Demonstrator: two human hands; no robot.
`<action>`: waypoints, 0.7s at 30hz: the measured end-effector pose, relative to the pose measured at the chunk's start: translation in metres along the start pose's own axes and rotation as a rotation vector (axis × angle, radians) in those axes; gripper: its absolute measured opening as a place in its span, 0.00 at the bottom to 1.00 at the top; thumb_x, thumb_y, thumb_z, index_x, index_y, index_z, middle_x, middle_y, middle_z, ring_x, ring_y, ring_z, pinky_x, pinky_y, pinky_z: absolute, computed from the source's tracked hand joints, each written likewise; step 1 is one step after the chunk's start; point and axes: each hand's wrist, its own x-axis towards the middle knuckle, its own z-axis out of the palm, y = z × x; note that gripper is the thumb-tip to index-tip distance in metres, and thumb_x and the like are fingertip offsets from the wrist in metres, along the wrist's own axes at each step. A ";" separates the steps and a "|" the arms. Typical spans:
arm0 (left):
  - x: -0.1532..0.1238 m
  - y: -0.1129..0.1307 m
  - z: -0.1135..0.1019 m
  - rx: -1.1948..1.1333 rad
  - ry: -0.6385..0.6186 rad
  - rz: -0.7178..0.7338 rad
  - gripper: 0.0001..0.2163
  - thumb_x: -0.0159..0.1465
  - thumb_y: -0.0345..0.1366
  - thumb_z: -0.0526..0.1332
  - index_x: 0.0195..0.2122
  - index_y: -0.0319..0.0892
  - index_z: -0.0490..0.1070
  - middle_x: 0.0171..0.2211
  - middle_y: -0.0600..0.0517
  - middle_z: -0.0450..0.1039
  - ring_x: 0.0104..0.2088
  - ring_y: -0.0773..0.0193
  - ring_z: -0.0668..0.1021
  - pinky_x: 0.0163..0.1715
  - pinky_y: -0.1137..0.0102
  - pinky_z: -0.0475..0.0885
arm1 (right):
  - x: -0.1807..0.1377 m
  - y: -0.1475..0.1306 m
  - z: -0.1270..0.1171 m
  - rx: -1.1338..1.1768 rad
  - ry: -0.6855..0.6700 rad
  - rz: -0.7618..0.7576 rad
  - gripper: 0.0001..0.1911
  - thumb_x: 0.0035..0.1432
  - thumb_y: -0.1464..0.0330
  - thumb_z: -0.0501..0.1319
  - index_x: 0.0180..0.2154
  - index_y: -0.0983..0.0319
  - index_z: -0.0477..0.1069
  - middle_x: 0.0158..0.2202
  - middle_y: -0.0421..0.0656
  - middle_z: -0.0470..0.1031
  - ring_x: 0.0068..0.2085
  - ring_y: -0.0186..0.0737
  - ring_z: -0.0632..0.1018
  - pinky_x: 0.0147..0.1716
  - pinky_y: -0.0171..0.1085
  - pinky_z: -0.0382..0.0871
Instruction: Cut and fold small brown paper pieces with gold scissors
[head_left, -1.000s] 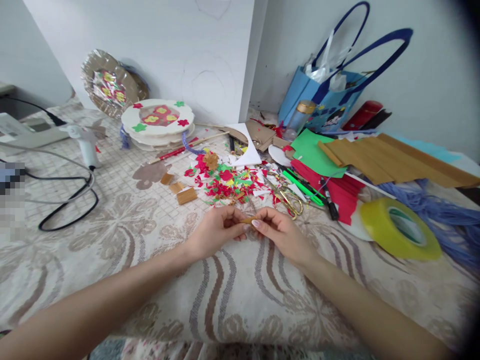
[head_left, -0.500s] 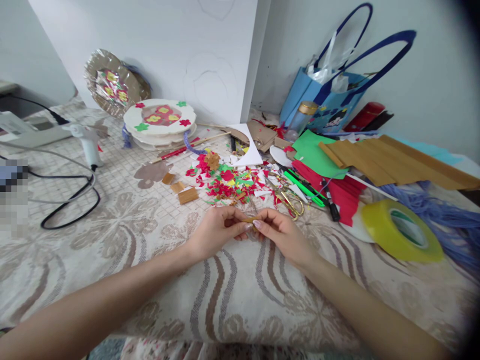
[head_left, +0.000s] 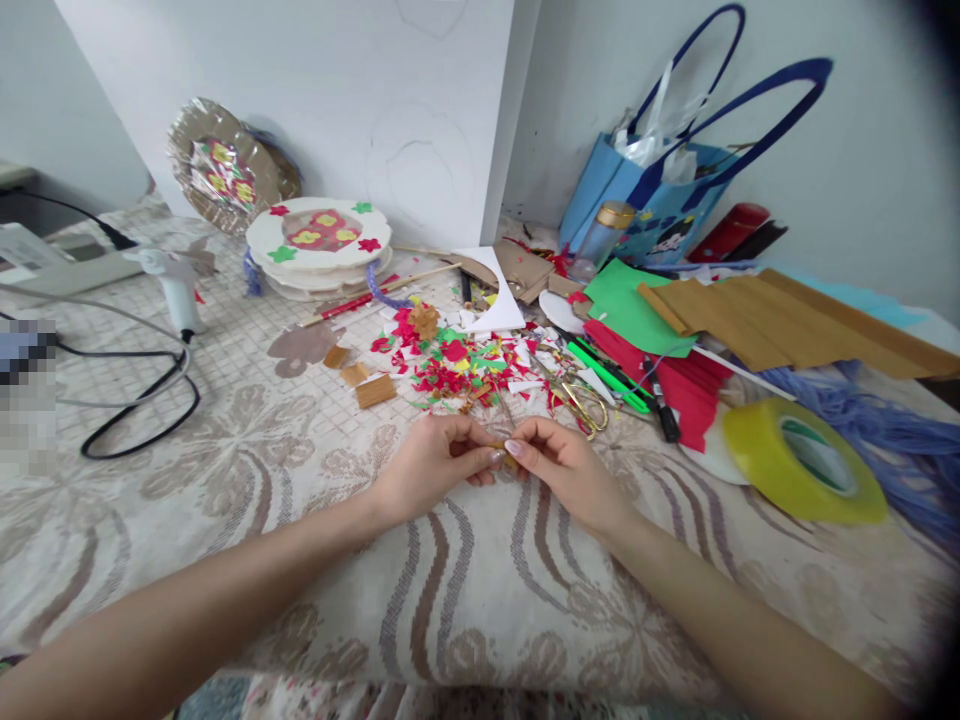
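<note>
Close together at the middle of the table, my left hand point(head_left: 442, 462) and my right hand point(head_left: 559, 462) pinch a small piece of brown crepe paper point(head_left: 508, 455) between thumbs and fingers. Most of that piece is hidden by my fingertips. Just beyond lie cut brown paper pieces point(head_left: 375, 391) and a brown paper flower point(head_left: 424, 321). A heap of red, green, yellow and white paper scraps point(head_left: 457, 375) spreads past my hands. Gold-handled scissors point(head_left: 589, 408) rest right of the heap.
At right are a yellow tape roll point(head_left: 806, 462), a black marker point(head_left: 661, 402), brown crepe sheet point(head_left: 810, 325), and blue bag point(head_left: 649, 200). A glue gun point(head_left: 176, 290) with its cord stands left. Decorated white discs point(head_left: 319, 238) sit behind, on the patterned tablecloth point(head_left: 300, 600).
My fingers have shifted slightly on the brown crepe paper, and less of it shows between them now. Both hands stay in nearly the same place.
</note>
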 end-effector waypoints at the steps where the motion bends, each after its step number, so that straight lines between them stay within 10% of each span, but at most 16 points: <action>1: 0.000 0.000 0.000 0.000 -0.001 0.000 0.07 0.57 0.38 0.61 0.30 0.39 0.72 0.24 0.52 0.74 0.25 0.69 0.76 0.28 0.75 0.72 | 0.000 0.000 0.000 -0.006 0.000 -0.002 0.09 0.58 0.65 0.59 0.28 0.61 0.65 0.23 0.35 0.63 0.26 0.31 0.66 0.26 0.32 0.60; 21: 0.000 0.003 -0.001 0.013 0.009 -0.005 0.08 0.57 0.39 0.61 0.27 0.39 0.70 0.22 0.53 0.73 0.24 0.69 0.75 0.27 0.75 0.71 | 0.000 0.000 0.000 -0.011 0.004 -0.002 0.07 0.57 0.65 0.59 0.29 0.61 0.67 0.24 0.36 0.65 0.27 0.32 0.67 0.28 0.32 0.62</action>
